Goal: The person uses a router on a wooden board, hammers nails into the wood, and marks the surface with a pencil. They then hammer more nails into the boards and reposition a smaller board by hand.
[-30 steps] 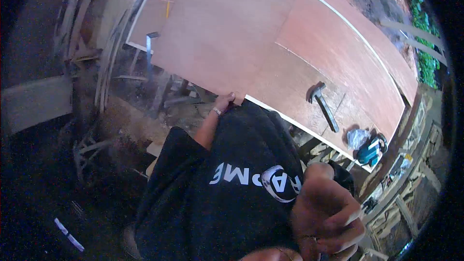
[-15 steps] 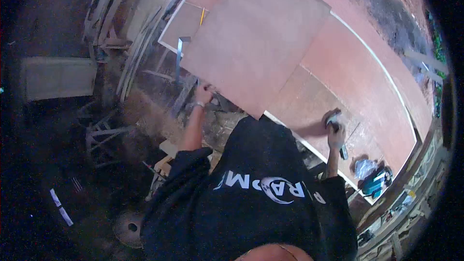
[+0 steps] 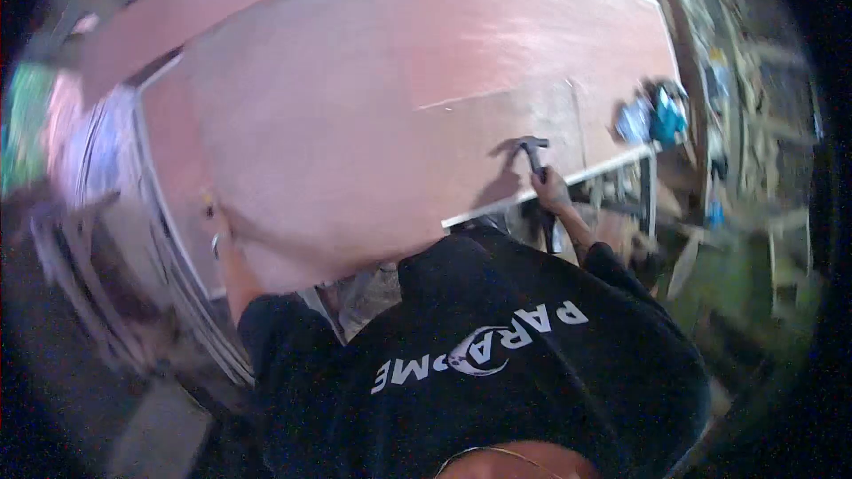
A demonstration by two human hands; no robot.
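My right hand [image 3: 552, 191] is closed around the handle of a claw hammer [image 3: 532, 149], whose head is raised over the near right part of the work surface. My left hand [image 3: 216, 213] is blurred at the left edge of a large reddish-brown sheet [image 3: 302, 115]; its fingers cannot be made out clearly. The sheet lies across the left and middle of a wide panel [image 3: 524, 35] with pale edges, its near edge close to my body.
A teal object [image 3: 667, 115] and a clear plastic bag [image 3: 633, 121] rest on the panel's right corner. Wooden pieces [image 3: 777, 124] stand at the far right. Long strips [image 3: 169, 257] and timber frames [image 3: 75, 275] are at the left.
The view has swung to the right. My left hand has moved to the sheet's left side, and the sheet now lies farther left over the panel. The hammer stays in my right hand.
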